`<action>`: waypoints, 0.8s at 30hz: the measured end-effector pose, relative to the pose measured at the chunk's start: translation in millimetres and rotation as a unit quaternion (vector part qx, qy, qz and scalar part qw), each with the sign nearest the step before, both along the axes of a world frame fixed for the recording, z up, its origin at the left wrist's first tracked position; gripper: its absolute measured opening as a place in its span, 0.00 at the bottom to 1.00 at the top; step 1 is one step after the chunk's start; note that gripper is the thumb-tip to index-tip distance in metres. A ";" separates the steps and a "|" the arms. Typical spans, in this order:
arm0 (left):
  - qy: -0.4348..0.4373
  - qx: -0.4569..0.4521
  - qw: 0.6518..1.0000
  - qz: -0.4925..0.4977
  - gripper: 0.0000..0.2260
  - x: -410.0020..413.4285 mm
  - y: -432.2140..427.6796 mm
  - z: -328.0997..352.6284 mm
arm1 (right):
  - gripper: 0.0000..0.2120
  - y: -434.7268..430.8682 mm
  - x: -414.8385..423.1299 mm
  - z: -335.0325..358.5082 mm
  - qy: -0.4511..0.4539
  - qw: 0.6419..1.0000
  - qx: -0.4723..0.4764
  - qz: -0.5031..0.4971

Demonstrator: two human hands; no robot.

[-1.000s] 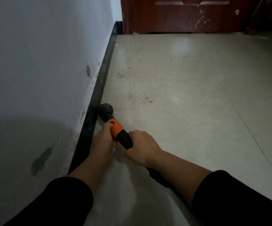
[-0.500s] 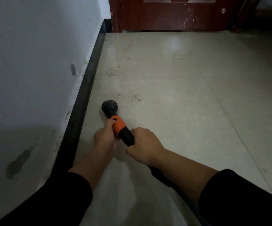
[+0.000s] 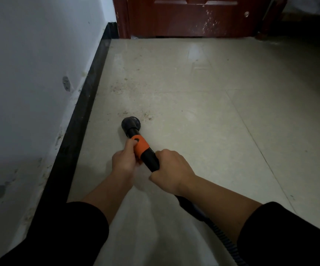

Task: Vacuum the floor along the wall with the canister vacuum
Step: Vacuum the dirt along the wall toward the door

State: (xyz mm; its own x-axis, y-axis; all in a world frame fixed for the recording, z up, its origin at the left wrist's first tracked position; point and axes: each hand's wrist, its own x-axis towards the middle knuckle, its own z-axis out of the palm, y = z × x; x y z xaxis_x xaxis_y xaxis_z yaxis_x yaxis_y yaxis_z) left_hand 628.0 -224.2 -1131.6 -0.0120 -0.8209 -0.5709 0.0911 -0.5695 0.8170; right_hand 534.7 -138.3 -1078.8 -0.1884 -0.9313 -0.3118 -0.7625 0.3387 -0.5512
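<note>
Head view: nozzle [image 3: 130, 125] has come off the skirting [image 3: 82, 116]. A second ago it was tucked into the floor-wall corner; now it sits on open tile just ahead of the grip, front rim at the near edge of a grit patch [image 3: 136, 113]. I read that as a detour to lift the spill. The wall edge ahead is still to do (specks along the skirting base, a fainter patch further on).

Grip: left hand [image 3: 123, 160] clamped on the orange collar [image 3: 141, 145], thumb on it. Right hand [image 3: 171, 169] is wrapped round the black tube [image 3: 151, 160] just behind, hands nearly touching. Ribbed hose [image 3: 218, 233] trails back from the right hand. Canister not in frame.

Materials:
- Nozzle: round black head, looks like hard plastic.
- Collar: smooth matte.
- Floor [image 3: 193, 131]: glossy pale tile with thin grout lines, so grit should lift easily.
- Skirting: shiny black strip left of the grip.
- Wall [image 3: 30, 73]: white paint above the skirting, scuffed and flaking low down.
</note>
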 end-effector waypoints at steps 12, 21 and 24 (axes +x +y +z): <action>0.058 0.011 0.998 0.002 0.08 -35.4 3.4 3.5 | 0.08 4.2 -26.9 -5.6 -0.005 0.999 -0.012 -0.038; 0.078 0.021 0.997 -0.011 0.08 -57.3 10.2 8.1 | 0.08 10.1 -46.1 -8.2 -0.003 0.998 -0.016 -0.068; 0.097 0.023 0.995 -0.025 0.07 -58.6 17.3 12.2 | 0.08 16.9 -52.5 -7.9 -0.012 0.997 -0.014 -0.078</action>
State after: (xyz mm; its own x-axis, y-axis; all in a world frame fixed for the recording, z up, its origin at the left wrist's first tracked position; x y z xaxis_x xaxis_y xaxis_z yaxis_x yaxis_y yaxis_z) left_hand 569.4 -206.9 -1119.4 -0.1649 -0.7896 -0.5911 0.2152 -0.6137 0.7597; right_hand 482.2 -121.4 -1086.7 -0.3236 -0.8999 -0.2925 -0.6881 0.4360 -0.5801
